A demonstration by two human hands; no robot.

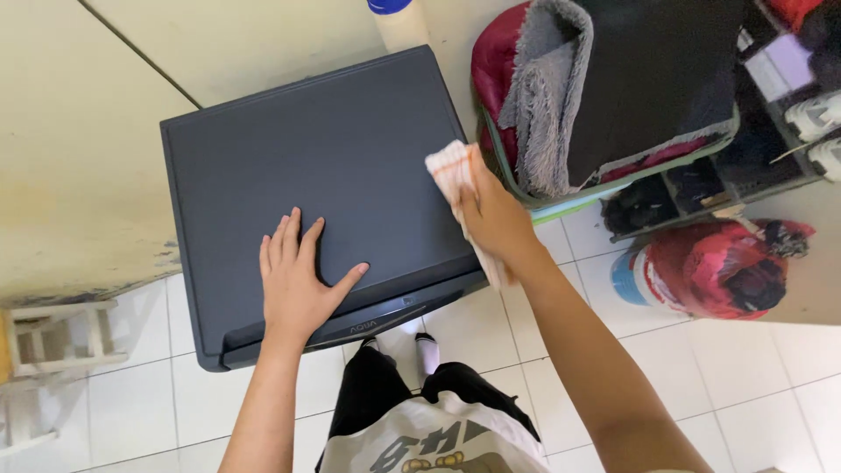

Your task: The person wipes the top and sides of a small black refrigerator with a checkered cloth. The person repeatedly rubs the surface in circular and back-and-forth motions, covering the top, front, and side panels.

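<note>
— Where is the cloth?

— In the right hand, fingers closed around it. One end sticks up past the fingers over the right edge of the dark lid; the other end hangs below the wrist.

— And the left hand?

— It lies flat on the lid near its front edge, fingers spread, gripping nothing, well apart from the cloth.

— What is beside it?

— A basket of blankets to the right, on the tiled floor.

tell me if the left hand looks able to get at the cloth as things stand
Probably yes. The left hand lies flat on the dark lid, and the cloth is held by the right hand at the lid's right edge. Only bare lid lies between them.
</note>
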